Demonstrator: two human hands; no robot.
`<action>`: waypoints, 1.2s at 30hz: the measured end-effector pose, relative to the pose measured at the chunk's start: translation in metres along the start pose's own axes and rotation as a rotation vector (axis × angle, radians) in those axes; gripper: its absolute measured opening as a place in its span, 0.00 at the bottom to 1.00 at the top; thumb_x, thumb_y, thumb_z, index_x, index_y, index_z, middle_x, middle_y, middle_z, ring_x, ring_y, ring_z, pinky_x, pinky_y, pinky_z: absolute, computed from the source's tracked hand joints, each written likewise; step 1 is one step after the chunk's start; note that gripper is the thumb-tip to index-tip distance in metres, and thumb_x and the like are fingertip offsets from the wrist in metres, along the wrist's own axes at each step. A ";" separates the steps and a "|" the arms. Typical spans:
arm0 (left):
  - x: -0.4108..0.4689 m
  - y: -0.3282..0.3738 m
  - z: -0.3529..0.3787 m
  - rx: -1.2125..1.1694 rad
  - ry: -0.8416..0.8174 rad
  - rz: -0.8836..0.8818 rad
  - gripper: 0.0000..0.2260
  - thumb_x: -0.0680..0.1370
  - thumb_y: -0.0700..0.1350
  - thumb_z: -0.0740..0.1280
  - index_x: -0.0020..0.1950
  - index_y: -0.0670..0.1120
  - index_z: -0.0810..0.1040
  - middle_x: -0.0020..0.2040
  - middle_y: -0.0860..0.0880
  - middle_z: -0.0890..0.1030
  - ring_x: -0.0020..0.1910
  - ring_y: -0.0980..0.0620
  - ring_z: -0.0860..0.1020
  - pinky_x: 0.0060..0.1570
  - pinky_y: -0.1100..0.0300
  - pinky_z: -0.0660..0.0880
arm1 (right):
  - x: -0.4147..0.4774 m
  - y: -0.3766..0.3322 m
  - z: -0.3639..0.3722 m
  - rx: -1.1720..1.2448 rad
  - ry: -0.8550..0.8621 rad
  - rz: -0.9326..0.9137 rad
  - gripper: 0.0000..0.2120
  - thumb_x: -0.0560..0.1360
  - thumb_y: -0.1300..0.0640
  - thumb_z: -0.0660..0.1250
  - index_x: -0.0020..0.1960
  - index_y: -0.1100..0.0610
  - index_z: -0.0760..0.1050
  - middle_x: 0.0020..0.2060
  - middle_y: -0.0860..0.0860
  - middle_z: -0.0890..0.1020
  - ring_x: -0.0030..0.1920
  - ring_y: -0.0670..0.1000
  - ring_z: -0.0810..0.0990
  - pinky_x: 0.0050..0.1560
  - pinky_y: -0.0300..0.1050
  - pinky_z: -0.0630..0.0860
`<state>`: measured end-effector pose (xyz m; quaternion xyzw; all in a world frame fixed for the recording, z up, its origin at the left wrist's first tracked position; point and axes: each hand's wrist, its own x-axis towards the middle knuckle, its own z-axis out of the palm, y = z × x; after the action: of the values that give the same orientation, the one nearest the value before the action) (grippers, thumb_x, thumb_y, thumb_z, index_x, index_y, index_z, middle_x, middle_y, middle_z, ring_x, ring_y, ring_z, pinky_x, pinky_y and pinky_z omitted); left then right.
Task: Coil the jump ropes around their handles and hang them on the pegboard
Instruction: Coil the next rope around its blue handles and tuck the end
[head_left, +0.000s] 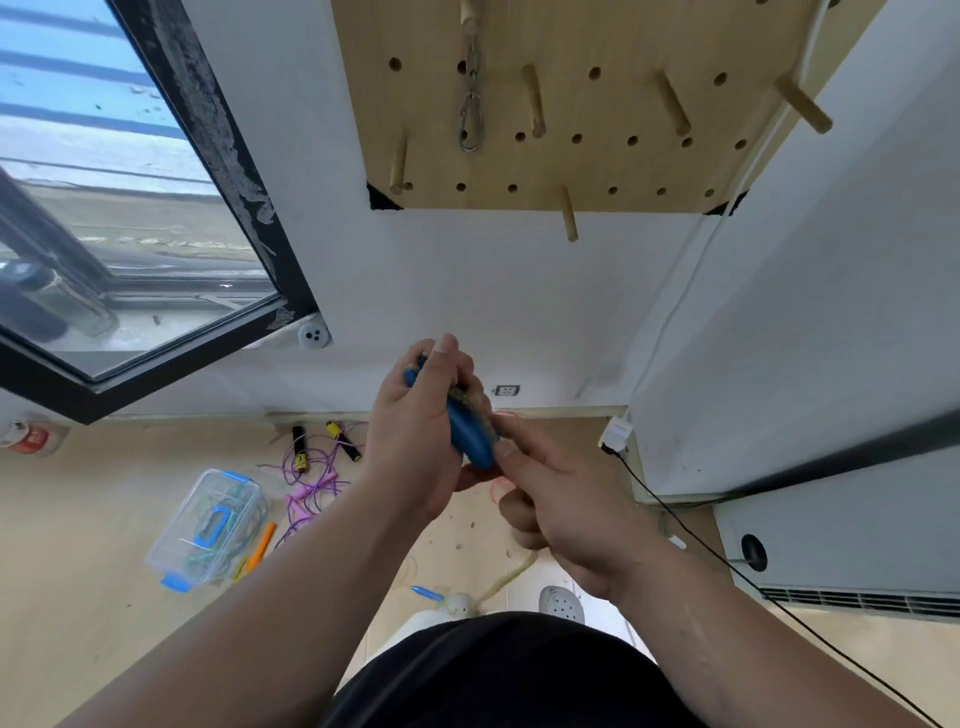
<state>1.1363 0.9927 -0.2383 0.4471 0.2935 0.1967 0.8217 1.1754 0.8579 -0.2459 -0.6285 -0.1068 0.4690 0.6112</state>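
Note:
My left hand (415, 431) grips the blue jump-rope handles (467, 436) in front of me, thumb and fingers curled round their upper end. My right hand (550, 493) pinches the pale rope against the lower end of the handles. A length of that pale rope (511, 574) hangs down toward the floor. The wooden pegboard (613, 171) is on the wall above, with several wooden pegs (534, 101) sticking out. On the floor to the left lie a purple rope with pink handles (306, 480) and black-and-yellow handles (299, 449).
A metal chain with a carabiner (470, 122) hangs from one peg. A clear plastic box with blue clips (208, 527) holds more ropes on the floor at left. A window is at left, a white unit (831, 545) and black cable at right.

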 end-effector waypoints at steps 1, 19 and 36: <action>-0.001 0.000 0.003 0.003 0.003 0.025 0.16 0.84 0.49 0.62 0.37 0.49 0.75 0.36 0.47 0.76 0.37 0.48 0.74 0.38 0.52 0.73 | 0.000 -0.001 -0.005 0.025 -0.017 -0.012 0.14 0.86 0.55 0.56 0.68 0.46 0.74 0.42 0.52 0.85 0.27 0.48 0.56 0.30 0.42 0.55; -0.011 -0.047 0.070 1.491 -0.226 0.622 0.20 0.78 0.62 0.61 0.57 0.51 0.83 0.45 0.59 0.81 0.42 0.62 0.73 0.44 0.67 0.72 | -0.012 -0.014 -0.166 -0.395 -0.097 -0.157 0.13 0.84 0.57 0.59 0.58 0.41 0.78 0.38 0.49 0.82 0.30 0.47 0.70 0.37 0.50 0.70; -0.046 -0.091 0.161 1.853 -0.299 0.464 0.19 0.78 0.60 0.67 0.63 0.51 0.74 0.46 0.54 0.81 0.42 0.51 0.79 0.45 0.54 0.78 | -0.037 -0.024 -0.255 -0.435 -0.273 -0.159 0.13 0.86 0.54 0.56 0.60 0.42 0.77 0.33 0.44 0.77 0.33 0.45 0.69 0.35 0.41 0.68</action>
<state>1.2134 0.8179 -0.2326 0.9851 0.1289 -0.0143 0.1126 1.3497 0.6673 -0.2562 -0.6657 -0.3357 0.4658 0.4768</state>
